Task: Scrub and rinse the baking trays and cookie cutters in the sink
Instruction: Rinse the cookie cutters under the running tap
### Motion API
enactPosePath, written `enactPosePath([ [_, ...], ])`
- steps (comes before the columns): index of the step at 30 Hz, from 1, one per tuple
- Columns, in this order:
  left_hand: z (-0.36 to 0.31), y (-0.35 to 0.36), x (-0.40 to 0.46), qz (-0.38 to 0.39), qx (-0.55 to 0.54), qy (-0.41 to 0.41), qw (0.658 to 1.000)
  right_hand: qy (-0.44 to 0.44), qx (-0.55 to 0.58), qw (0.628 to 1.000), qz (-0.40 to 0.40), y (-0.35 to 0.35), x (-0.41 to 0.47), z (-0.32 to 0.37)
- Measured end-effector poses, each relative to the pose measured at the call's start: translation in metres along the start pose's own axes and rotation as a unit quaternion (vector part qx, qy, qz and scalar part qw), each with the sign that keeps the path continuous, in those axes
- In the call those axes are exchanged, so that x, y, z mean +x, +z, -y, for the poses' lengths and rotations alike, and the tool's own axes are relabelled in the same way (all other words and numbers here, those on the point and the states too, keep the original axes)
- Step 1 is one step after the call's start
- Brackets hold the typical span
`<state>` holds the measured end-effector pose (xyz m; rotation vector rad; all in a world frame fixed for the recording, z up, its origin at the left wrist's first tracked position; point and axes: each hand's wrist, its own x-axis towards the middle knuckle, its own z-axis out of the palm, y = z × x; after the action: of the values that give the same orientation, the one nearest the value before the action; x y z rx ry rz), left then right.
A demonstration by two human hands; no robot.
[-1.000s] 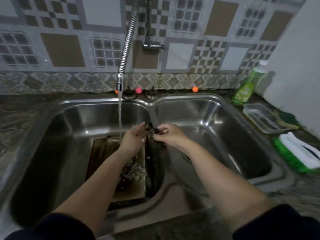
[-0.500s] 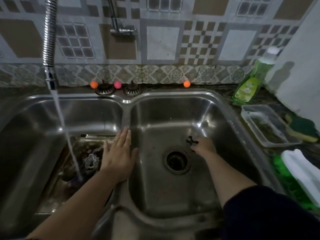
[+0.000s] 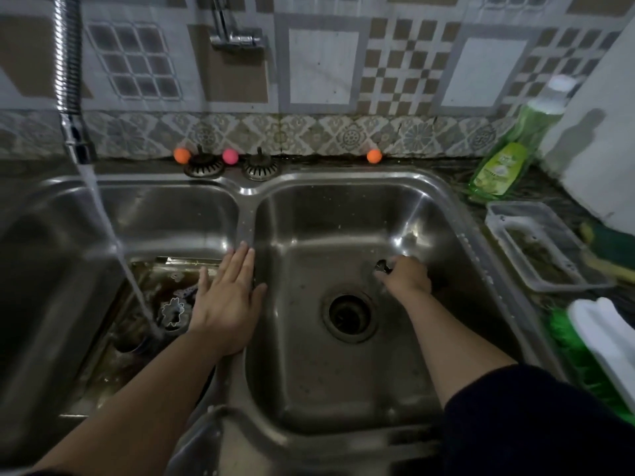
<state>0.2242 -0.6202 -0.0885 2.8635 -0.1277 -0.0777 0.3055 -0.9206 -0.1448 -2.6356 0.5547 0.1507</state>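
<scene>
Head view
Sink [image 3: 443, 214]: two steel basins, one narrow divider ridge between them.
Left basin: one dirty baking tray [image 3: 113, 341] lying on the bottom, its far rim against the back wall; one pale flower-shaped cookie cutter [image 3: 173, 312] lying on it, beside the water stream [image 3: 117, 255] from the one hose tap [image 3: 68, 73].
Right basin: one drain [image 3: 350, 316] in the middle, bare steel all round it.
Left hand [image 3: 225, 304]: flat, fingers straight, grasping nothing, over the divider's left edge.
Right hand [image 3: 405, 274]: fingers curled round one small dark cookie cutter [image 3: 383, 266], low near the basin's far right corner.
Back ledge: three small balls, two strainer plugs.
Right counter: one green soap bottle [image 3: 505, 159], one clear tub [image 3: 536, 245], one green-and-white brush [image 3: 598, 345], all close to the sink's rim.
</scene>
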Motion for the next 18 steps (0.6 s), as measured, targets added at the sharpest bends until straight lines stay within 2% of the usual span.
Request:
enactPosePath([
  [6,-0.003,-0.005,0.001,0.034,-0.004,0.009,0.999,-0.084,0.042,0.996,0.003,-0.016,-0.052,0.055],
  [10,0.013,-0.012,-0.008,0.062,-0.059,0.044,0.995,-0.188,0.024,0.982,-0.016,-0.02,-0.111,0.124],
  [13,0.049,-0.014,-0.021,0.082,-0.079,0.06,0.992,-0.273,0.033,0.961,-0.035,-0.005,-0.156,0.175],
  [15,0.083,-0.02,-0.028,0.104,-0.074,0.036,0.991,-0.323,0.03,0.945,-0.027,0.014,-0.181,0.2],
  [18,0.136,-0.025,-0.034,0.124,-0.036,-0.012,0.992,-0.355,0.004,0.934,0.044,0.05,-0.206,0.225],
])
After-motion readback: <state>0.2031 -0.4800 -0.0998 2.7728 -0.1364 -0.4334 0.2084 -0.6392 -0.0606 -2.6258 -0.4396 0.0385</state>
